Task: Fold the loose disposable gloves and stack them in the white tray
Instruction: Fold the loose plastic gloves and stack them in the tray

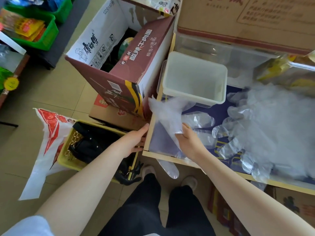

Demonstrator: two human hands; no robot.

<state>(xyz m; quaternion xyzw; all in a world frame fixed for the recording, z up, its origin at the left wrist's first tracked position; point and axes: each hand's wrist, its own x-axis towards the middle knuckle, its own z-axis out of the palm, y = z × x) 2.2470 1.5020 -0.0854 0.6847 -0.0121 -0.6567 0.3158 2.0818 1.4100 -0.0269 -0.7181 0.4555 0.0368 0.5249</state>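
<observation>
The glove (167, 113) you work on is in the air over the near left corner of the counter (163, 157), just in front of the tray (194, 77). Your right hand (189, 142) pinches it at one end, the grip closed on the thin film, so the rest rises up and to the left and you can see its shape before you fold it. It looks not yet folded, I think. The tray stands close, at the back of this corner, and it seems empty; this keeps the way short for each folded glove. The pile (265, 126) of loose gloves lies to the right on the dark surface, near your right hand, with some hanging over the front edge. Your left hand (136, 138) rests against the left edge of the counter, the grip open and holding nothing, probably to steady you.
</observation>
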